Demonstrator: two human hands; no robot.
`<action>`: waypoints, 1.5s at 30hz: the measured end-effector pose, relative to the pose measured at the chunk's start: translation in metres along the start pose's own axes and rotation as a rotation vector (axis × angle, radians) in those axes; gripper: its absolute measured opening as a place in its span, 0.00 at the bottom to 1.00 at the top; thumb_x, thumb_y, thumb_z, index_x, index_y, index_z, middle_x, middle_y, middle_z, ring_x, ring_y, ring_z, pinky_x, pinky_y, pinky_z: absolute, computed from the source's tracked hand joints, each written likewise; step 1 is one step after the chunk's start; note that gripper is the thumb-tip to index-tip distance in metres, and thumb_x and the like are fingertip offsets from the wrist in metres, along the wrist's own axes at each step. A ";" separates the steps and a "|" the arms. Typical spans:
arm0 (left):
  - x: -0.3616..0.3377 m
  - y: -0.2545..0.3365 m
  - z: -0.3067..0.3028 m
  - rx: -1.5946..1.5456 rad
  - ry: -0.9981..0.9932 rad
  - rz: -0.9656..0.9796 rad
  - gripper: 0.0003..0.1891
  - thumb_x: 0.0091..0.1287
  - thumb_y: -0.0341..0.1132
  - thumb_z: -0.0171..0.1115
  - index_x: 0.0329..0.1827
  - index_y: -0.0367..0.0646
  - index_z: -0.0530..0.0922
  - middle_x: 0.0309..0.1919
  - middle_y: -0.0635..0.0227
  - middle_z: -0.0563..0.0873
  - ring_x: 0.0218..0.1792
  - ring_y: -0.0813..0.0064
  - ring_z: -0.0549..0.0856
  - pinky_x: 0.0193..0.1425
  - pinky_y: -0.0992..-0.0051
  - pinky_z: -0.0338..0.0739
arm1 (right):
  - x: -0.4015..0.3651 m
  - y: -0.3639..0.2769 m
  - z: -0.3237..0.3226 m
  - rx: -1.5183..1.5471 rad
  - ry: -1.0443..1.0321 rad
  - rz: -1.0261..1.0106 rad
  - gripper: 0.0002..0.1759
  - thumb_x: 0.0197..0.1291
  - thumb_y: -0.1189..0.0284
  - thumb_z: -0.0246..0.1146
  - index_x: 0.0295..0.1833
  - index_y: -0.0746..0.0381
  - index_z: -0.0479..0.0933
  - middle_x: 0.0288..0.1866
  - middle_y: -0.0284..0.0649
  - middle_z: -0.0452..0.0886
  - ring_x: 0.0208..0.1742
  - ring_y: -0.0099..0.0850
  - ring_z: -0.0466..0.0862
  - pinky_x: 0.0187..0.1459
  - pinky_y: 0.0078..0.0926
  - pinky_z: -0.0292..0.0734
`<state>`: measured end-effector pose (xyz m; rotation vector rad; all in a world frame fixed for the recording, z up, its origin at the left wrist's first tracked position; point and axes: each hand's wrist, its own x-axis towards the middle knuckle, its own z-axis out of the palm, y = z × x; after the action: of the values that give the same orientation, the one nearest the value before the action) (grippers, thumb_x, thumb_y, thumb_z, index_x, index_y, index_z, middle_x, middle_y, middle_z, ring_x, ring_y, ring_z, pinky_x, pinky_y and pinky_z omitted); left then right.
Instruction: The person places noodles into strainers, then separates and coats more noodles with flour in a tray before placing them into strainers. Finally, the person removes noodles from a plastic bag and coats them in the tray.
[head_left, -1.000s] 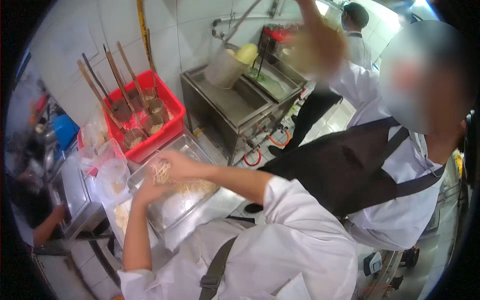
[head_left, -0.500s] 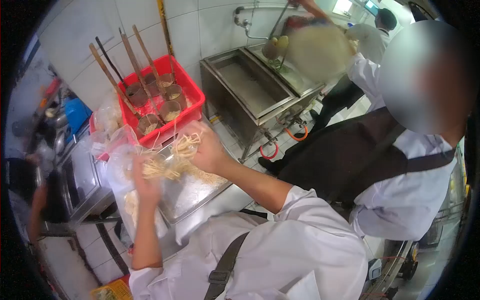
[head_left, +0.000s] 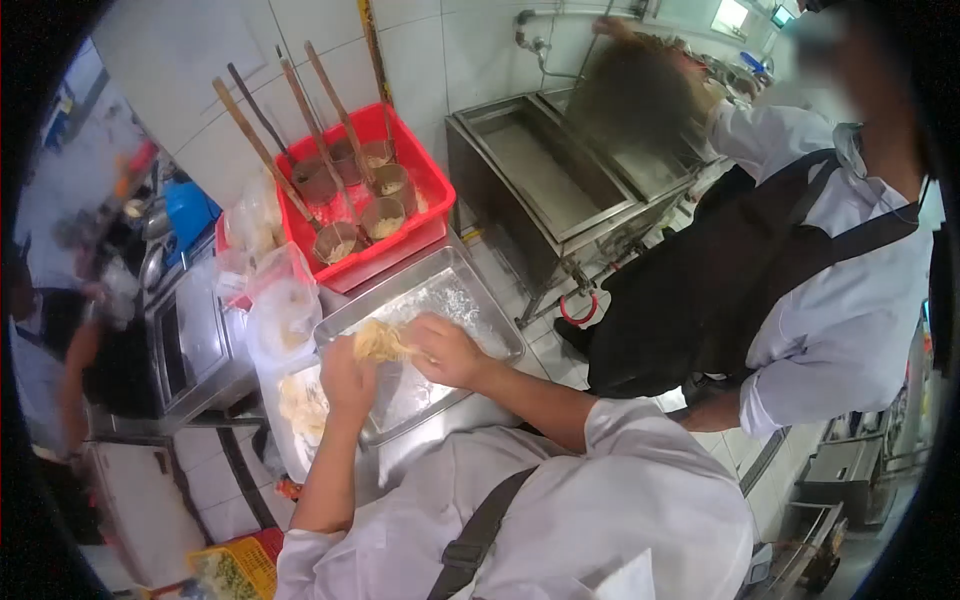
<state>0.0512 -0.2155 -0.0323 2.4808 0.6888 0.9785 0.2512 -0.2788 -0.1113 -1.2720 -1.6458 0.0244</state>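
Observation:
A bundle of pale noodles (head_left: 380, 342) is held between my two hands, above a floured metal tray (head_left: 448, 295). My left hand (head_left: 347, 380) is closed round the left end of the bundle. On the other side, the fingers of my right hand (head_left: 447, 350) grip the noodles. To the left of the tray lie more pale noodles in plastic (head_left: 303, 405). Behind the tray, a red bin (head_left: 437, 178) holds several long-handled strainers, some with noodles in them; one strainer (head_left: 336, 242) stands nearest me.
A metal boiling tank (head_left: 540, 170) stands beyond the tray to the right. At my right is a co-worker in a dark apron (head_left: 690, 290), with a blurred dark round thing (head_left: 640, 95) near one hand. A yellow basket (head_left: 235, 570) sits at lower left.
The noodles, hanging loose between my raised hands before, are now gathered into a compact bundle lower over the tray. The co-worker's arm and the round thing have moved, and my view has shifted.

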 end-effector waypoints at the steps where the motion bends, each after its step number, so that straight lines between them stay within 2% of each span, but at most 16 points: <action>1: -0.014 -0.028 0.018 0.247 0.044 0.033 0.15 0.65 0.33 0.55 0.50 0.40 0.84 0.45 0.41 0.85 0.48 0.41 0.84 0.51 0.49 0.78 | -0.001 0.007 -0.003 -0.102 -0.221 0.249 0.13 0.53 0.70 0.67 0.44 0.61 0.82 0.43 0.51 0.81 0.50 0.49 0.81 0.52 0.44 0.76; 2: -0.049 -0.042 0.015 0.248 -0.005 0.002 0.15 0.65 0.33 0.55 0.50 0.40 0.84 0.45 0.41 0.85 0.48 0.41 0.84 0.51 0.49 0.78 | -0.025 -0.008 0.009 -0.184 -0.448 0.518 0.13 0.51 0.67 0.68 0.42 0.61 0.82 0.42 0.53 0.81 0.51 0.49 0.82 0.52 0.42 0.77; 4: -0.033 -0.061 0.013 0.382 -0.878 -0.507 0.15 0.67 0.34 0.56 0.52 0.39 0.84 0.45 0.41 0.85 0.49 0.41 0.84 0.52 0.49 0.77 | -0.031 -0.015 -0.015 -0.073 -0.791 0.652 0.18 0.50 0.65 0.67 0.48 0.58 0.81 0.49 0.47 0.79 0.55 0.47 0.79 0.54 0.46 0.74; 6: -0.006 -0.037 -0.007 0.313 -0.510 -0.360 0.16 0.71 0.37 0.54 0.52 0.37 0.83 0.40 0.44 0.87 0.47 0.45 0.86 0.51 0.54 0.78 | -0.021 -0.058 -0.035 -0.502 -0.291 0.445 0.23 0.53 0.69 0.66 0.57 0.57 0.78 0.60 0.45 0.76 0.59 0.47 0.75 0.55 0.50 0.71; 7: -0.005 -0.028 -0.023 0.289 -0.417 -0.345 0.16 0.72 0.38 0.54 0.52 0.37 0.83 0.39 0.45 0.87 0.46 0.47 0.86 0.50 0.55 0.79 | -0.026 -0.065 -0.035 -0.291 -0.147 0.323 0.26 0.54 0.73 0.64 0.61 0.53 0.76 0.65 0.42 0.73 0.65 0.47 0.71 0.58 0.52 0.68; 8: 0.033 0.023 -0.066 -0.055 -0.428 -0.514 0.16 0.71 0.39 0.57 0.51 0.35 0.83 0.37 0.46 0.87 0.42 0.46 0.86 0.49 0.56 0.78 | -0.045 -0.076 -0.020 -0.266 -0.164 0.346 0.26 0.54 0.73 0.64 0.61 0.53 0.76 0.65 0.42 0.73 0.65 0.47 0.71 0.58 0.52 0.68; 11: 0.054 0.034 -0.087 -0.004 -0.405 -0.410 0.20 0.67 0.40 0.63 0.57 0.35 0.80 0.44 0.48 0.87 0.47 0.55 0.85 0.55 0.61 0.77 | -0.058 -0.040 0.006 -0.344 -0.722 0.346 0.18 0.56 0.76 0.61 0.53 0.53 0.81 0.58 0.40 0.78 0.61 0.46 0.76 0.56 0.46 0.73; 16: 0.018 -0.001 -0.041 0.251 -0.436 -0.036 0.35 0.59 0.39 0.70 0.70 0.40 0.71 0.66 0.48 0.75 0.69 0.53 0.72 0.75 0.61 0.64 | 0.003 -0.050 -0.033 -0.048 -0.491 0.239 0.10 0.58 0.75 0.60 0.45 0.60 0.81 0.48 0.44 0.81 0.53 0.47 0.80 0.54 0.42 0.77; 18: -0.011 -0.018 0.017 0.002 -0.462 0.124 0.28 0.62 0.42 0.68 0.65 0.45 0.76 0.56 0.49 0.82 0.55 0.50 0.80 0.62 0.60 0.74 | 0.036 -0.074 -0.057 0.027 -0.391 0.072 0.09 0.58 0.74 0.60 0.44 0.61 0.80 0.44 0.45 0.81 0.52 0.47 0.80 0.52 0.42 0.77; 20: -0.040 -0.066 0.064 -0.115 -0.886 -0.301 0.21 0.63 0.40 0.68 0.57 0.43 0.82 0.44 0.49 0.87 0.45 0.54 0.85 0.53 0.61 0.78 | 0.061 -0.092 -0.077 -0.011 -0.201 -0.066 0.08 0.57 0.78 0.62 0.44 0.63 0.79 0.45 0.47 0.80 0.51 0.49 0.80 0.54 0.43 0.77; 24: 0.002 -0.029 0.004 -0.200 -0.533 -0.297 0.11 0.65 0.31 0.62 0.48 0.39 0.85 0.34 0.55 0.88 0.35 0.66 0.86 0.43 0.65 0.78 | 0.056 -0.074 -0.073 0.127 -0.019 0.015 0.12 0.56 0.78 0.64 0.47 0.62 0.79 0.45 0.48 0.80 0.51 0.49 0.80 0.54 0.43 0.76; 31: 0.076 0.077 -0.112 -0.167 -0.319 -0.176 0.10 0.64 0.27 0.60 0.45 0.36 0.84 0.29 0.61 0.86 0.31 0.70 0.83 0.40 0.73 0.76 | -0.018 -0.055 -0.004 -0.117 -0.566 0.321 0.15 0.58 0.68 0.64 0.50 0.62 0.79 0.47 0.50 0.82 0.51 0.49 0.82 0.53 0.47 0.78; 35: 0.058 0.040 -0.109 0.083 -0.430 -0.010 0.24 0.58 0.32 0.67 0.59 0.39 0.78 0.47 0.55 0.84 0.48 0.66 0.82 0.55 0.69 0.75 | -0.025 -0.037 0.005 -0.237 -0.820 0.363 0.12 0.58 0.72 0.62 0.47 0.60 0.82 0.45 0.51 0.85 0.48 0.50 0.85 0.51 0.51 0.79; 39: -0.003 -0.034 -0.006 -0.246 -0.517 -0.094 0.36 0.57 0.35 0.72 0.70 0.41 0.70 0.66 0.50 0.77 0.65 0.60 0.76 0.71 0.61 0.68 | 0.084 -0.112 -0.070 -0.251 -0.629 0.090 0.16 0.57 0.76 0.58 0.51 0.60 0.83 0.44 0.51 0.85 0.50 0.50 0.85 0.53 0.50 0.77; 41: -0.043 -0.093 0.059 -0.158 -0.897 -0.600 0.27 0.59 0.35 0.70 0.62 0.38 0.77 0.54 0.55 0.85 0.54 0.61 0.83 0.62 0.65 0.75 | 0.110 -0.135 -0.090 0.040 -0.276 0.165 0.19 0.55 0.79 0.56 0.53 0.62 0.81 0.46 0.52 0.84 0.52 0.49 0.84 0.55 0.47 0.77; 45: -0.057 -0.103 0.069 -0.072 -0.691 -0.478 0.17 0.62 0.32 0.66 0.53 0.36 0.81 0.43 0.59 0.88 0.45 0.64 0.85 0.53 0.67 0.78 | 0.079 -0.082 -0.076 0.274 -0.024 -0.026 0.21 0.55 0.80 0.58 0.56 0.63 0.79 0.51 0.50 0.83 0.54 0.49 0.83 0.58 0.42 0.77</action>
<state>0.0327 -0.1768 -0.1616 2.2058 0.9037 -0.0363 0.2517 -0.2970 0.0248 -1.0455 -1.6169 0.2422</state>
